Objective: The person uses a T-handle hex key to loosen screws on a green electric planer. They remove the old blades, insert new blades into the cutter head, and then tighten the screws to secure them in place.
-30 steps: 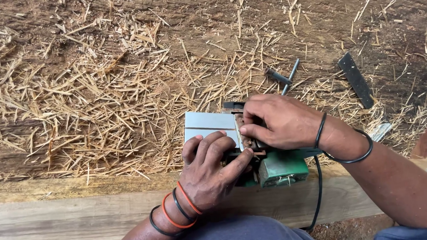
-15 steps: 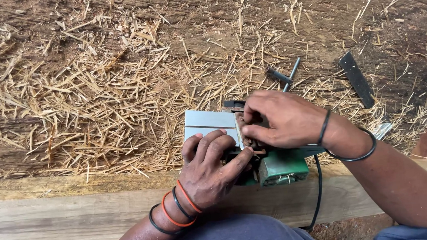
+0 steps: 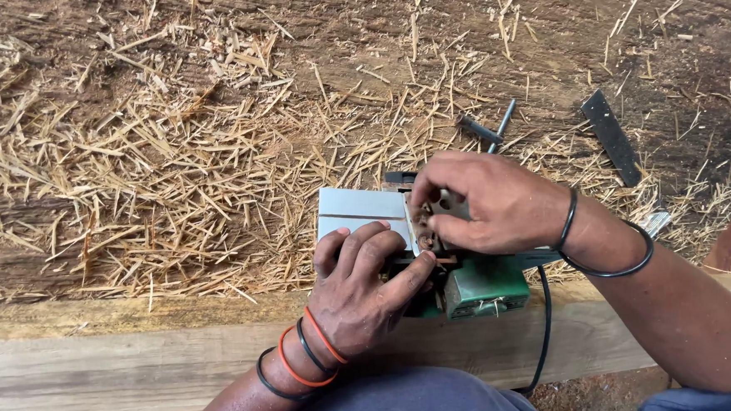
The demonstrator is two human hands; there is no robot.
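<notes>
Across the upper two thirds of the frame I see a dark wooden surface (image 3: 207, 39) littered with pale wood shavings (image 3: 147, 175), thickest at left and centre. Along the bottom runs a lighter timber plank (image 3: 99, 369). No container shows in this view; the shavings lie loose.

Centre-right, on the plank's upper edge, sits a green electric planer (image 3: 478, 287), turned so its grey sole plate (image 3: 357, 210) faces up. A black cord (image 3: 545, 321) drops from it toward the lower edge.

My left hand (image 3: 361, 289), with orange and black bands at the wrist, lies over the sole plate, fingers curled, thumb stretched right to the slot beside the plate. My right hand (image 3: 490, 203), black bangles at the wrist, comes in from the right, fingertips pressed together, pinching a small part at that slot; I cannot tell what it is.

Upper right: a T-shaped metal wrench (image 3: 486, 128), and further right a flat dark metal strip (image 3: 612, 138), both resting among shavings, apart from the hands.
</notes>
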